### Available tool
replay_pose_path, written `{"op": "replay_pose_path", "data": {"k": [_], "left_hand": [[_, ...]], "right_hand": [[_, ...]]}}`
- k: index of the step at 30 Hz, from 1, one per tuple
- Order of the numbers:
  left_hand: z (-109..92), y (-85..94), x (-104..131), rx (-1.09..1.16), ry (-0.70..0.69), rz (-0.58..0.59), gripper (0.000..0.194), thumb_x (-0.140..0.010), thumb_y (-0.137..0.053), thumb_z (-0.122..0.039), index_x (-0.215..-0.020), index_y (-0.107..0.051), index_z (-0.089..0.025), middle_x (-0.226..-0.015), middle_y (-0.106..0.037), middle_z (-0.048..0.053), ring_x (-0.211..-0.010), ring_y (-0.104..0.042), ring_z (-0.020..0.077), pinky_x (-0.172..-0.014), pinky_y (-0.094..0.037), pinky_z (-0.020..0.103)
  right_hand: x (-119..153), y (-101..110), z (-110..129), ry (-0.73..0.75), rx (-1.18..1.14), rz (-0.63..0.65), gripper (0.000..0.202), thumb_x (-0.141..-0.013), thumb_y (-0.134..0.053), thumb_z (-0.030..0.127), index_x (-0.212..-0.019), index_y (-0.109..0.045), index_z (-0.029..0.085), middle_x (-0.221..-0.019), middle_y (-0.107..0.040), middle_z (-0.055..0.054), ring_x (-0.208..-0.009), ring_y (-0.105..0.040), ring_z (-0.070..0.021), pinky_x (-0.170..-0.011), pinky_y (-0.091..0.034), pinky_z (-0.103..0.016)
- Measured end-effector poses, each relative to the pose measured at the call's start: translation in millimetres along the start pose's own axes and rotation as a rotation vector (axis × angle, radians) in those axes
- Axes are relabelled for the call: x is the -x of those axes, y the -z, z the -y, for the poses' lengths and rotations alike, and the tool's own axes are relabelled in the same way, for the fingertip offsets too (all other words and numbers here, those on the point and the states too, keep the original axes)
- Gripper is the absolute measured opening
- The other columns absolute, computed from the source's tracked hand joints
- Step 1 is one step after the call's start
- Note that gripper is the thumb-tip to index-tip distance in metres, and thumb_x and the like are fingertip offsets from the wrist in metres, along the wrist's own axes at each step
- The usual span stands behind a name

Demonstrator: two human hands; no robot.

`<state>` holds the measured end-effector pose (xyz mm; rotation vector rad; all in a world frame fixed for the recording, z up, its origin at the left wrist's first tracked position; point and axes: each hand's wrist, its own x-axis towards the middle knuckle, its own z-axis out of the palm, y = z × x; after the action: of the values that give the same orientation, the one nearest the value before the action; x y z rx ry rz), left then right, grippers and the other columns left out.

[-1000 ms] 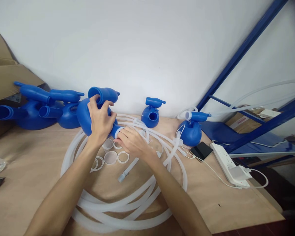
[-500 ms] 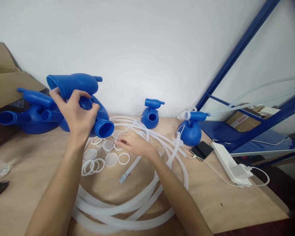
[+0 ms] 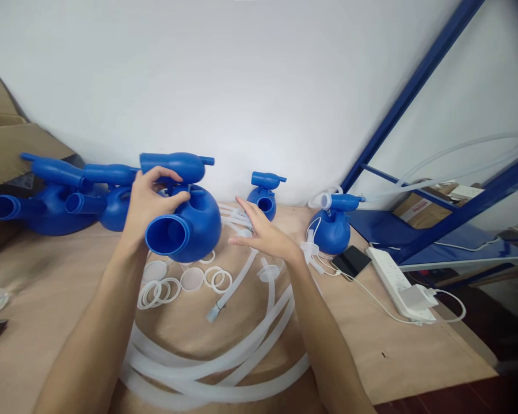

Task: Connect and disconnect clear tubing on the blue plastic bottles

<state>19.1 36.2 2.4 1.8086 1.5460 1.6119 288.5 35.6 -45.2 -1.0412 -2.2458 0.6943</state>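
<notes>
My left hand (image 3: 152, 198) grips a blue plastic vessel (image 3: 205, 221) by its handle area, between the upper tube and the round body. The vessel's wide round mouth faces me. To its right, my right hand (image 3: 263, 230) holds nothing, with thumb and fingers apart. Below the vessel, several white rings (image 3: 156, 294) and clear discs (image 3: 192, 279) lie on the wooden table (image 3: 86, 299). A long translucent hose (image 3: 224, 394) is coiled around them, and a thinner tube with a connector (image 3: 213, 313) lies inside the coil.
More blue vessels (image 3: 60, 210) stand at the left beside a cardboard box (image 3: 21, 144). A small one (image 3: 265, 198) and another (image 3: 333, 233) stand near the wall. A black phone (image 3: 351, 262), a power strip (image 3: 397, 282) and a blue metal shelf (image 3: 418, 236) are at the right.
My left hand has moved right with the blue vessel, which now hangs over the rings with its mouth turned toward me. My right hand has risen from the rings and opened beside it.
</notes>
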Motion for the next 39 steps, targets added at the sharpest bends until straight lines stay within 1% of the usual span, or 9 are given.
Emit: {"op": "replay_pose_path", "data": {"k": [4,12,17,19,23,27,33,37,39], "left_hand": [[-8,-16.5,6,0.329,0.073,0.223,0.035,-0.064,-0.083,-0.028,-0.093,-0.063,-0.021,-0.1,-0.067,0.002,-0.095,-0.069,0.0233,-0.078,-0.056,0.034],[8,-20.4,-2,0.553,0.101,0.57,0.052,-0.062,-0.091,-0.021,-0.092,-0.05,-0.025,-0.068,-0.061,-0.007,-0.066,-0.07,0.0195,-0.066,-0.061,0.034],[-5,-30.7,10,0.665,0.092,0.634,0.056,-0.063,-0.093,-0.021,-0.094,-0.046,-0.025,-0.069,-0.06,-0.008,-0.062,-0.067,0.0145,-0.059,-0.058,0.026],[-12,-37.9,18,0.693,0.077,0.661,0.058,-0.063,-0.093,-0.02,-0.094,-0.045,-0.025,-0.079,-0.062,-0.007,-0.066,-0.067,0.0129,-0.06,-0.058,0.025],[-22,-48.3,31,0.727,0.049,0.679,0.059,-0.067,-0.092,-0.025,-0.099,-0.042,-0.026,-0.102,-0.063,-0.001,-0.086,-0.071,0.017,-0.07,-0.061,0.028],[-26,-53.4,38,0.701,0.046,0.686,0.051,-0.077,-0.086,-0.031,-0.103,-0.042,-0.027,-0.121,-0.061,0.004,-0.115,-0.067,0.024,-0.082,-0.062,0.032],[-34,-51.4,42,0.664,0.06,0.653,0.048,-0.077,-0.087,-0.038,-0.108,-0.051,-0.025,-0.137,-0.058,0.008,-0.137,-0.057,0.032,-0.094,-0.063,0.039],[-35,-43.3,40,0.641,0.101,0.595,0.039,-0.085,-0.081,-0.046,-0.111,-0.062,-0.025,-0.161,-0.045,0.008,-0.141,-0.056,0.0349,-0.101,-0.062,0.044],[-32,-39.8,38,0.637,0.102,0.571,0.035,-0.09,-0.076,-0.05,-0.111,-0.065,-0.025,-0.159,-0.049,0.008,-0.137,-0.06,0.0342,-0.102,-0.062,0.046]], "right_hand": [[1,5,-19,-0.06,-0.054,0.013,0.137,-0.069,-0.086,0.071,-0.17,0.001,0.039,-0.18,0.0,-0.008,-0.166,-0.004,-0.0354,-0.132,-0.016,-0.062],[1,9,-7,0.136,-0.282,0.124,0.168,-0.046,-0.099,0.066,-0.169,0.012,0.038,-0.18,0.003,-0.008,-0.167,-0.001,-0.0352,-0.134,-0.011,-0.057],[-2,0,7,0.064,-0.534,-0.036,0.146,-0.073,-0.084,0.072,-0.166,0.023,0.035,-0.167,-0.042,-0.013,-0.157,-0.039,-0.0321,-0.129,-0.031,-0.059],[-1,-1,12,0.028,-0.534,-0.158,0.142,-0.077,-0.084,0.066,-0.166,0.022,0.036,-0.162,-0.05,-0.011,-0.149,-0.05,-0.0311,-0.127,-0.037,-0.057],[2,9,16,0.029,-0.489,-0.286,0.134,-0.076,-0.086,0.065,-0.169,0.007,0.04,-0.167,-0.042,-0.008,-0.143,-0.055,-0.0317,-0.123,-0.045,-0.051],[9,23,14,0.042,-0.443,-0.27,0.125,-0.08,-0.081,0.068,-0.17,0.001,0.041,-0.173,-0.032,-0.005,-0.143,-0.056,-0.0319,-0.12,-0.051,-0.048],[21,39,14,0.061,-0.342,-0.278,0.114,-0.085,-0.078,0.063,-0.17,-0.004,0.042,-0.174,-0.03,-0.003,-0.147,-0.052,-0.0352,-0.12,-0.05,-0.051],[40,62,9,0.104,-0.166,-0.484,0.104,-0.084,-0.082,0.057,-0.168,-0.024,0.039,-0.174,-0.03,-0.003,-0.146,-0.051,-0.039,-0.123,-0.045,-0.055],[52,78,0,0.109,-0.1,-0.653,0.101,-0.083,-0.084,0.052,-0.166,-0.027,0.041,-0.173,-0.03,-0.002,-0.145,-0.052,-0.0391,-0.123,-0.045,-0.054]]}}
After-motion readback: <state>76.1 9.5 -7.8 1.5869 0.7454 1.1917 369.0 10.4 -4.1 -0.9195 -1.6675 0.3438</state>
